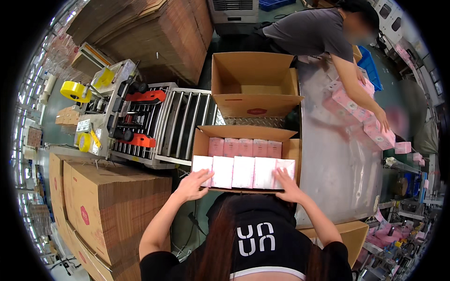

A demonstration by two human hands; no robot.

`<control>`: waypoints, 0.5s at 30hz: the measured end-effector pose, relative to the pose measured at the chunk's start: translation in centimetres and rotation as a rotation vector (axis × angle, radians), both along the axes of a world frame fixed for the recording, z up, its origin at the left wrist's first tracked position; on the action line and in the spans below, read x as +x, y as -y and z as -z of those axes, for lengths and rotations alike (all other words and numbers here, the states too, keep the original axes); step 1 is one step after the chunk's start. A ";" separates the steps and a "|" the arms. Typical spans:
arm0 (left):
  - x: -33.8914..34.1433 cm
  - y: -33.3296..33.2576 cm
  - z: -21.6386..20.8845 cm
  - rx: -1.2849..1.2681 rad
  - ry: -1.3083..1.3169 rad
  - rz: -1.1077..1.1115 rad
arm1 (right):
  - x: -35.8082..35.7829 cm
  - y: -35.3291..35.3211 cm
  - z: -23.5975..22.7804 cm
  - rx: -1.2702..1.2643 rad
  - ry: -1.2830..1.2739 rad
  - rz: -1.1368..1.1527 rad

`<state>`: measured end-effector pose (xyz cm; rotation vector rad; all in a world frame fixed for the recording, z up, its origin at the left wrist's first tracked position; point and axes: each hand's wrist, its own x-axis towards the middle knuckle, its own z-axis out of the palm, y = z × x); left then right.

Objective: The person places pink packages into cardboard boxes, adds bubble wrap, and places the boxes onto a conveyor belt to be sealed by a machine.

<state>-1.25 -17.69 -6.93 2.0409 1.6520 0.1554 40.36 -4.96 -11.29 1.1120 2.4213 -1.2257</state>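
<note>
An open cardboard carton (199, 145) stands in front of me. Inside it, along the far side, sits a row of pink packs (245, 148). Across its near part lies a second row of packs (233, 172), showing white tops with pink edges. My left hand (193, 184) grips the left end of this row, fingers over the end pack. At the opposite end my right hand (287, 186) presses in, fingertips on the last pack, so the row is squeezed between both hands. The undersides of these packs are hidden.
Beyond stands another open carton (255, 84). Left are a roller conveyor (187, 112), a tape machine (133, 117) and stacked flat cartons (126, 206). A metal table (323, 187) on the right bears pink packs (349, 100), which a co-worker's hand (382, 121) touches.
</note>
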 end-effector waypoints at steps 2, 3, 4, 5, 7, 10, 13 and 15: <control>0.1 -2.5 2.9 -0.070 -0.154 0.098 | -1.1 -1.7 2.2 -0.010 0.046 -0.055; -0.2 -3.8 4.3 -0.103 -0.233 0.139 | -1.8 -3.6 2.1 -0.014 0.071 -0.057; -0.5 -6.7 4.0 -0.254 -0.208 0.166 | -2.4 -5.8 1.8 -0.018 0.098 -0.056; -0.5 -8.9 4.5 -0.219 -0.236 0.143 | -2.8 -8.2 2.0 0.002 0.099 -0.030; -1.2 -14.1 6.9 -0.197 -0.203 0.097 | -3.6 -13.0 4.4 0.127 0.056 -0.009; -1.1 -22.3 9.2 -0.368 -0.284 -0.012 | -6.4 -19.2 8.3 0.130 0.234 -0.049; -1.6 -24.1 12.9 -0.369 -0.467 0.019 | -10.6 -22.2 10.2 0.236 0.348 -0.265; 1.3 -24.3 14.5 -0.485 -0.504 -0.128 | -10.8 -22.1 11.7 0.264 0.385 -0.204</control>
